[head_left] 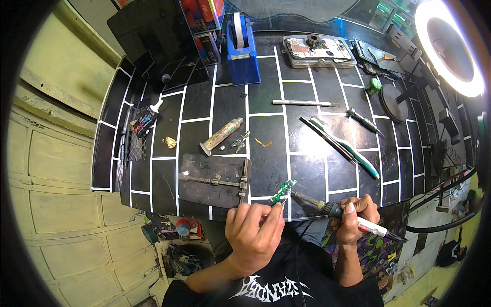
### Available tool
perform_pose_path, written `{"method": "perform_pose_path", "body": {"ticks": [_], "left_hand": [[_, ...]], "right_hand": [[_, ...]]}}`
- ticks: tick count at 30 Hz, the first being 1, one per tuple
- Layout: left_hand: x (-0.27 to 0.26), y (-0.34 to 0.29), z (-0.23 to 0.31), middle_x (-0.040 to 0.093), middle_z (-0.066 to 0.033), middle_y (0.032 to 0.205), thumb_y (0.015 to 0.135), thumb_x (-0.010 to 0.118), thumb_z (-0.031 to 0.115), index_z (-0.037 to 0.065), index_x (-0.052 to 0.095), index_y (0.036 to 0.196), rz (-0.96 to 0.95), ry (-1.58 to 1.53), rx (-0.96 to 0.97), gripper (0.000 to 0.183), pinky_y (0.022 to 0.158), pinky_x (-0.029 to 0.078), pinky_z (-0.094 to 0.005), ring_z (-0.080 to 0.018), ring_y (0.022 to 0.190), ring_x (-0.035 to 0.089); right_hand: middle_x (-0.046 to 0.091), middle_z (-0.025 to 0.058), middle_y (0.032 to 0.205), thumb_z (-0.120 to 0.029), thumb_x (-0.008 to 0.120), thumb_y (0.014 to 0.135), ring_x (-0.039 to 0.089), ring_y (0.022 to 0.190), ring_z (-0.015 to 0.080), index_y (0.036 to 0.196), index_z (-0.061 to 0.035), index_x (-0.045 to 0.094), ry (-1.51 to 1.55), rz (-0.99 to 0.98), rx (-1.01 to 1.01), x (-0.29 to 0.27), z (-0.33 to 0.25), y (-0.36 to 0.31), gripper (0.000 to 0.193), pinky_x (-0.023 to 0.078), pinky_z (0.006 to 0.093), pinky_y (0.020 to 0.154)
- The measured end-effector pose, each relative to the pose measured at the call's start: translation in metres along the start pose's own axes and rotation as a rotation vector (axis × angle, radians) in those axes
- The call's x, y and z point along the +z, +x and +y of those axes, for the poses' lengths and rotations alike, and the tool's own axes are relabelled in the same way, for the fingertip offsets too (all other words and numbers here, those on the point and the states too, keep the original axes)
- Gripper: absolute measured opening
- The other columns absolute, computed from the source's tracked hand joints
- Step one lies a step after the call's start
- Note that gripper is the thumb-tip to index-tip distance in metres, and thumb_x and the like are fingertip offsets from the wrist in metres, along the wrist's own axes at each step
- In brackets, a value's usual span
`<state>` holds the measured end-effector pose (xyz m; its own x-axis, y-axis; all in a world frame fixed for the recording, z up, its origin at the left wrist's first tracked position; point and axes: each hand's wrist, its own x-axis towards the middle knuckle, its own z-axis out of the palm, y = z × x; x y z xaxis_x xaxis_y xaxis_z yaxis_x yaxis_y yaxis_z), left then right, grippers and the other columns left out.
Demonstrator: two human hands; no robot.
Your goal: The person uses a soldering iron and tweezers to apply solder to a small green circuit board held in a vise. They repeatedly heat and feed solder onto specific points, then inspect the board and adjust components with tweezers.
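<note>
My left hand [255,233] is closed in a pinch by the table's front edge, at the lower end of a small green circuit board [282,191]. A thin silvery sliver shows at the fingertips; what it belongs to is unclear. My right hand [354,219] is wrapped round a soldering iron [371,226] with a white and black handle. Its metal tip points left and reaches close to the board's right side; whether they touch cannot be told. Left of the board lies a dark circuit-board holder [212,179] with a metal rail and clamp.
A syringe [221,136], loose metal bits [240,142], a toothbrush [353,148], tweezers [327,138], a slim silver tool [302,103] and a screwdriver [365,123] lie beyond my hands. Farther back stand a blue tape dispenser [243,66], a plastic case [322,59] and a ring light [422,48].
</note>
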<state>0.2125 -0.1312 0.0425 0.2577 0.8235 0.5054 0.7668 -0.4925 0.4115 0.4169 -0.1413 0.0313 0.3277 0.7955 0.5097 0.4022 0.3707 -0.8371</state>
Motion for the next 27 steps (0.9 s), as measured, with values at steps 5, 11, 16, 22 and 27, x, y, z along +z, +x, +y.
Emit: {"method": "perform_pose_path", "body": {"ticks": [5, 11, 16, 22, 27], "left_hand": [[0.0, 0.0, 0.002, 0.055, 0.0031, 0.078, 0.071, 0.082, 0.007, 0.009, 0.075, 0.099, -0.005, 0.003, -0.001, 0.029, 0.064, 0.034, -0.0345, -0.0159, 0.07, 0.052], [-0.001, 0.0, 0.004, 0.055, 0.0028, 0.078, 0.071, 0.082, 0.004, 0.009, 0.075, 0.099, 0.042, -0.034, -0.017, 0.029, 0.063, 0.036, -0.0344, -0.0169, 0.069, 0.051], [-0.021, 0.003, 0.001, 0.056, 0.0015, 0.078, 0.07, 0.082, 0.001, 0.008, 0.077, 0.098, 0.13, -0.047, -0.049, 0.029, 0.058, 0.038, -0.0339, -0.0186, 0.066, 0.05], [-0.058, 0.002, -0.014, 0.056, -0.0028, 0.078, 0.073, 0.082, 0.0, 0.006, 0.078, 0.096, 0.146, 0.055, -0.223, 0.024, 0.058, 0.041, -0.0346, -0.0214, 0.067, 0.051], [-0.074, 0.001, -0.04, 0.056, -0.0044, 0.078, 0.077, 0.08, -0.002, 0.004, 0.078, 0.093, 0.274, 0.139, -0.399, 0.018, 0.055, 0.039, -0.0324, -0.019, 0.067, 0.051]], "right_hand": [[0.057, 0.0088, 0.056, -0.021, 0.063, 0.088, 0.057, 0.049, 0.0139, 0.067, -0.0049, 0.045, -0.031, 0.03, 0.162, -0.002, -0.008, -0.004, 0.032, 0.051, 0.0289, 0.053], [0.059, 0.0104, 0.061, -0.027, 0.064, 0.086, 0.058, 0.054, 0.0152, 0.067, -0.0045, 0.046, -0.048, 0.068, 0.23, -0.005, -0.009, -0.006, 0.035, 0.05, 0.029, 0.056], [0.059, 0.0101, 0.062, -0.027, 0.064, 0.087, 0.058, 0.055, 0.0144, 0.067, -0.0046, 0.046, -0.03, 0.048, 0.232, -0.007, -0.01, -0.005, 0.035, 0.05, 0.0291, 0.056], [0.052, 0.005, 0.046, -0.01, 0.06, 0.093, 0.054, 0.04, 0.0097, 0.068, -0.0055, 0.042, -0.007, 0.005, 0.02, -0.003, -0.003, 0.0, 0.031, 0.051, 0.0267, 0.047], [0.052, 0.0049, 0.045, -0.014, 0.06, 0.093, 0.054, 0.04, 0.01, 0.069, -0.0053, 0.042, -0.048, 0.004, -0.019, -0.001, -0.005, -0.003, 0.032, 0.051, 0.0275, 0.048]]}}
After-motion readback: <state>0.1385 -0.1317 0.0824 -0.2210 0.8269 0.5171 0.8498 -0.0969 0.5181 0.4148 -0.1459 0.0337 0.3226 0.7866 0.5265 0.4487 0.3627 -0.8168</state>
